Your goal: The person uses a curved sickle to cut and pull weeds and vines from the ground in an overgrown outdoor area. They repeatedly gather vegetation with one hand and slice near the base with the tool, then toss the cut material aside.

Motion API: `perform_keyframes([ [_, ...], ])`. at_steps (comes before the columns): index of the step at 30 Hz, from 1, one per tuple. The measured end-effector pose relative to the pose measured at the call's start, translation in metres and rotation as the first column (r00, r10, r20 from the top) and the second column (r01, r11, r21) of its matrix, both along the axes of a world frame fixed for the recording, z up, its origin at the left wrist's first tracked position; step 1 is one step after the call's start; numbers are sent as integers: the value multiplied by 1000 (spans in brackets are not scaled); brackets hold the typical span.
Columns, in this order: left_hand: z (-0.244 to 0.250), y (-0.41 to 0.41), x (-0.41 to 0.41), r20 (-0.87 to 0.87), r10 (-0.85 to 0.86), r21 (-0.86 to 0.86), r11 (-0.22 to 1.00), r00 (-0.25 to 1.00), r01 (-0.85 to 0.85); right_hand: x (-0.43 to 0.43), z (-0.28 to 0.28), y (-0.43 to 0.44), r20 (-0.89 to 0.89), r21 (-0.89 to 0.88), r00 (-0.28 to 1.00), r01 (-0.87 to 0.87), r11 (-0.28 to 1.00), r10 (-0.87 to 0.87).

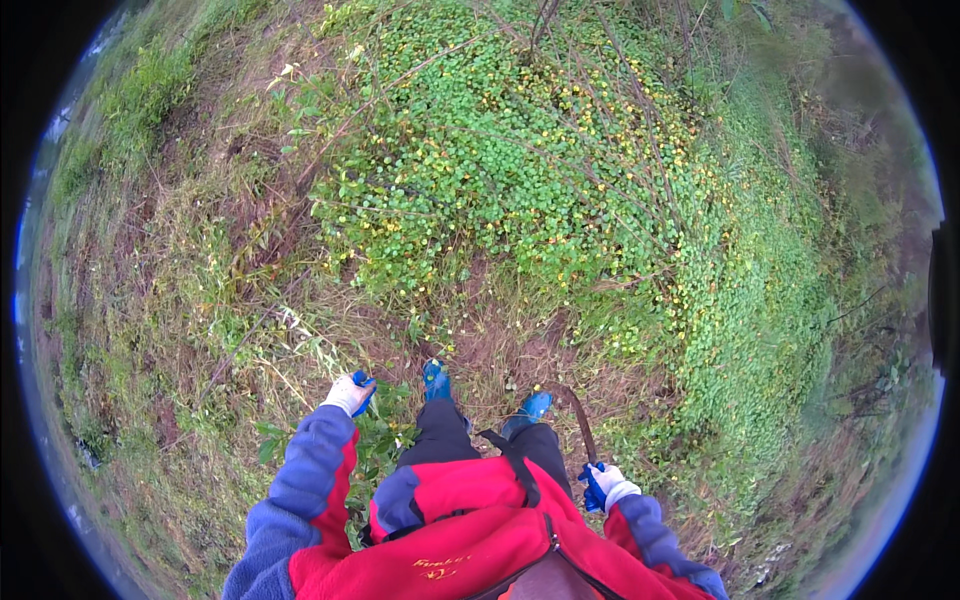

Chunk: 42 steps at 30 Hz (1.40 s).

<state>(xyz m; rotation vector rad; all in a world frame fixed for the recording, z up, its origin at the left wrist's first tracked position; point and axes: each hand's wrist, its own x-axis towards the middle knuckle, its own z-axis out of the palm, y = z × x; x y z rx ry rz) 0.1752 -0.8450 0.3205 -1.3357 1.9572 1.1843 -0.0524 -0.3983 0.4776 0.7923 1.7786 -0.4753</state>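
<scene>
My right hand (602, 484), in a white and blue work glove, is closed around the lower end of a sickle. The sickle's curved, brownish blade (579, 418) reaches up and bends over towards my boot. My left hand (352, 393), gloved the same way, is held out at the left with its fingers curled. Leafy green stems (382, 427) show beside and below it; whether the fingers grip any of them I cannot tell. Between the hands are my two blue boots (437, 381) on trampled grass and bare soil.
Dense green and yellowish ground cover (495, 165) spreads ahead and to the right, with thin bare branches (375, 101) lying across it. Dry grass and reddish soil (187, 225) lie to the left. A dark strap (517, 465) hangs at my waist.
</scene>
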Motion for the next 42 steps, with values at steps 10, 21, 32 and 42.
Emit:
perform_keyframes([
  [10,17,-14,-3,-22,73,73,995,997,-72,-2,-10,-16,-105,-85,994,14,996,-23],
  [21,1,-26,4,-7,-43,-2,999,999,43,-11,-6,-16,-235,-79,968,75,994,-92],
  [32,11,-9,-22,-19,-93,-72,993,995,92,-47,-30,-14,-166,-111,980,94,989,-111],
  [42,31,29,-61,76,-26,-94,995,997,33,-152,-76,-26,-159,-213,981,-144,966,111],
])
